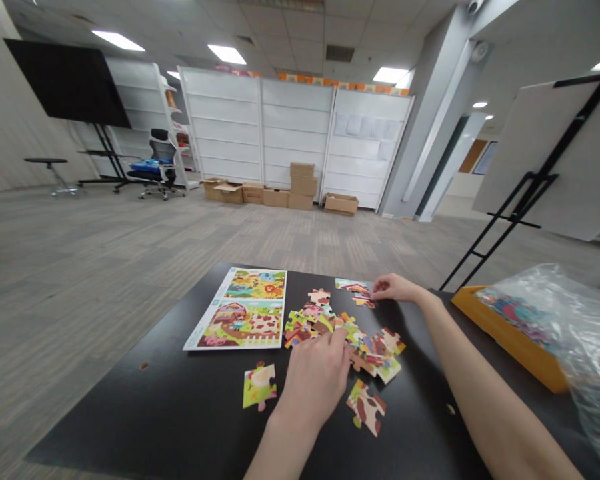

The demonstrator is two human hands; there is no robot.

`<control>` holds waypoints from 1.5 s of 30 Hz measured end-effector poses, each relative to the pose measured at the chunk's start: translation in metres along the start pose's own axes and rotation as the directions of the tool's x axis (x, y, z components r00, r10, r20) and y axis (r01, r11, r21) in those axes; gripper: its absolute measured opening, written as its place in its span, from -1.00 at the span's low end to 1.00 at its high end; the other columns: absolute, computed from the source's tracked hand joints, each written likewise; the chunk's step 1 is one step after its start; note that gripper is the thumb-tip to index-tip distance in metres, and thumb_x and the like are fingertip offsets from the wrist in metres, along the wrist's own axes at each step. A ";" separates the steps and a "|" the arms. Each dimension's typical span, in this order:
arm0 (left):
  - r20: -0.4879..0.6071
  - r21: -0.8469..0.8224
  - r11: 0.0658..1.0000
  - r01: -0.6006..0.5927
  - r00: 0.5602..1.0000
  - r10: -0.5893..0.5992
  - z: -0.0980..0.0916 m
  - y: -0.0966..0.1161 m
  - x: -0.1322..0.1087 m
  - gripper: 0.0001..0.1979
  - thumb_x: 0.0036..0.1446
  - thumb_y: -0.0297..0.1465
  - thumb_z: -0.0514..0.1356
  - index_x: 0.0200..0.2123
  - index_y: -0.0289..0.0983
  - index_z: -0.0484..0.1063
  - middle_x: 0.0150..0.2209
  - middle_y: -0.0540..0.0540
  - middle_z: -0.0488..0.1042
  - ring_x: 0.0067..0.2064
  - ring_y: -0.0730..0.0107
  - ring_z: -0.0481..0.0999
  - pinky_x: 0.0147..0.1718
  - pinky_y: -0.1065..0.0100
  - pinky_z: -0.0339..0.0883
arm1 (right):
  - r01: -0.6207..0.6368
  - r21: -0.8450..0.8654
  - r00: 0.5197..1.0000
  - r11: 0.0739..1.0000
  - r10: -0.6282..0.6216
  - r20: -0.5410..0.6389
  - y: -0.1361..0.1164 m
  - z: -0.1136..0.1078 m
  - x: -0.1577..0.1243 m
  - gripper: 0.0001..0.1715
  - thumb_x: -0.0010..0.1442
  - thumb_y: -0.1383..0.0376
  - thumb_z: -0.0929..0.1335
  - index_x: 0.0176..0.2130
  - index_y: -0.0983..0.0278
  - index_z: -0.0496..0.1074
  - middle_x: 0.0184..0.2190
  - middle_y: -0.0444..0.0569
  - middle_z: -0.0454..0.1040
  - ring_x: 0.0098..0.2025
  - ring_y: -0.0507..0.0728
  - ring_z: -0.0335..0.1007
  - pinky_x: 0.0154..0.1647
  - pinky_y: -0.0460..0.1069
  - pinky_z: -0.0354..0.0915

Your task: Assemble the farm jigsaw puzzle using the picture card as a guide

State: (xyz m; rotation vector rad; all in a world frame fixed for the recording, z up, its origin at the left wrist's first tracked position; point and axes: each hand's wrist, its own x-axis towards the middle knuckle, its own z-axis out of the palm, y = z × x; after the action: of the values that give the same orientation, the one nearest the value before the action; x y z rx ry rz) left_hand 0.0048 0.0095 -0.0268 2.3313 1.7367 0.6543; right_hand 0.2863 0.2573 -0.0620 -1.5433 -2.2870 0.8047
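Two hands in it: my left hand [314, 381] has its fingertips [338, 337] on the jigsaw pieces [305, 319], my right hand [397, 288] loosely curled just past them. Can't tell if either's holding one.

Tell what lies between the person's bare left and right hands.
A loose heap of colourful cardboard jigsaw pieces lies between the left hand and right hand, in the head view.

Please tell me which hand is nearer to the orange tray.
Right. The right hand is left of the orange tray, at the far edge of the puzzle pieces. The left hand is farther from the tray, on the pieces' near side.
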 end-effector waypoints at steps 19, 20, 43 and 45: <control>0.023 0.015 1.000 -0.004 1.000 0.004 -0.002 0.001 -0.001 -0.80 0.37 -0.42 0.05 -0.02 -0.19 0.42 -0.22 -0.06 0.60 -0.20 0.24 0.63 -0.21 0.29 0.41 | -0.004 -0.108 0.977 0.994 0.027 0.213 -0.035 0.001 -0.004 -0.71 -0.27 0.09 0.59 -0.53 0.20 0.63 -0.55 -0.09 0.60 -0.43 0.16 0.48 -0.43 -0.04 0.29; 0.025 0.017 1.000 -0.006 1.000 0.006 -0.002 0.001 -0.001 -0.80 0.37 -0.42 0.05 -0.03 -0.19 0.42 -0.22 -0.06 0.60 -0.19 0.23 0.63 -0.21 0.28 0.42 | 0.003 -0.102 0.973 0.995 0.021 0.231 -0.038 0.002 -0.006 -0.73 -0.26 0.10 0.59 -0.53 0.20 0.63 -0.54 -0.09 0.60 -0.43 0.16 0.48 -0.42 -0.04 0.30; 0.012 0.014 0.998 -0.068 0.998 0.068 0.003 -0.001 -0.002 -0.82 0.37 -0.42 0.04 -0.15 -0.20 0.44 -0.25 -0.05 0.58 -0.24 0.23 0.60 -0.25 0.27 0.40 | 0.291 -0.182 0.913 0.939 -0.330 -0.241 -0.015 0.042 0.013 -0.61 0.24 0.02 0.40 -0.07 0.18 0.61 -0.05 0.07 0.61 -0.01 0.26 0.50 0.11 0.12 0.32; 0.020 0.015 0.997 -0.074 0.997 0.073 0.003 0.000 -0.002 -0.82 0.38 -0.40 0.04 -0.15 -0.20 0.44 -0.25 -0.06 0.58 -0.24 0.23 0.60 -0.24 0.27 0.40 | 0.288 -0.199 0.911 0.937 -0.332 -0.245 -0.015 0.043 0.014 -0.61 0.25 0.03 0.39 -0.06 0.18 0.61 -0.05 0.08 0.60 0.00 0.26 0.50 0.11 0.12 0.32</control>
State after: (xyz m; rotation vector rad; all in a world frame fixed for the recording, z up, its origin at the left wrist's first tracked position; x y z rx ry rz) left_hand 0.0052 0.0079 -0.0303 2.4144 1.6612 0.6296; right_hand 0.2475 0.2537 -0.0897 -1.2096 -2.3425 0.3073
